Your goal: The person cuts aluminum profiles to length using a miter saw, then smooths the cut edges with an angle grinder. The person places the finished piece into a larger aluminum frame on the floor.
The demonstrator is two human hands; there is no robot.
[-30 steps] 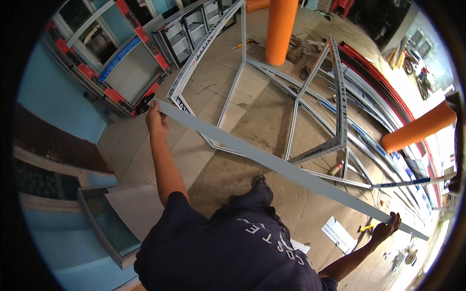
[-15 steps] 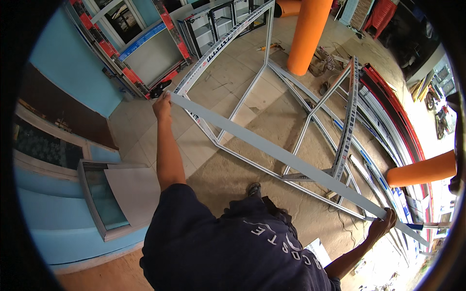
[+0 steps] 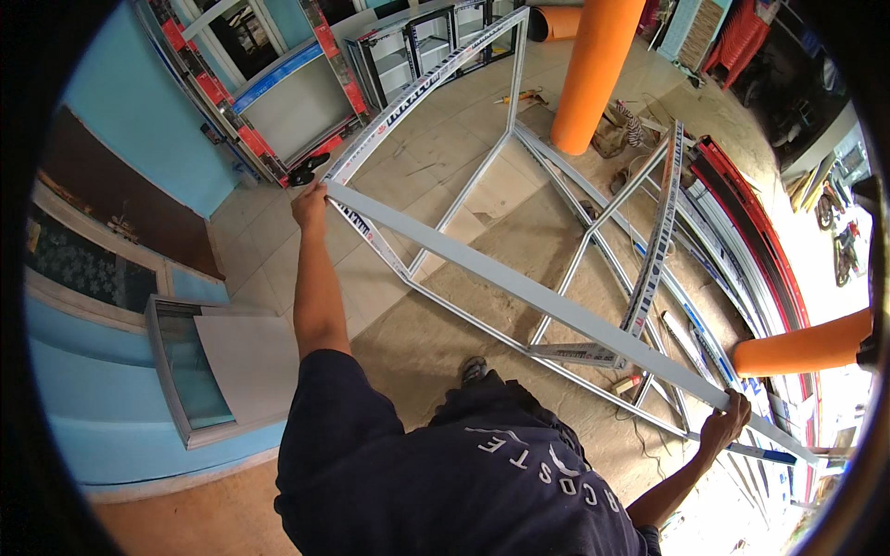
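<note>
Both my arms are spread wide over a long grey metal bar [image 3: 519, 285], which slants from upper left to lower right. At its left end my left hand [image 3: 310, 202] is closed round it, beside a corner of the metal frame [image 3: 468, 185]. My right hand [image 3: 728, 422] grips the bar near its right end, which reaches a little past the hand. Under and beyond the bar stands the large open frame of silvery profiles, partly covered in printed film. The bar passes across the frame's near side; whether it rests on it I cannot tell.
Orange pillars [image 3: 598, 83] stand beyond the frame and at the right. Long profiles [image 3: 732, 250] lie stacked along the right. A glazed window [image 3: 199, 371] sticks out from the blue wall on the left. Black sandals [image 3: 309, 169] lie near my left hand; cables trail over the floor.
The bar, still in both hands, has shifted slightly against the frame, its right part a little to the left. The view has also moved slightly.
</note>
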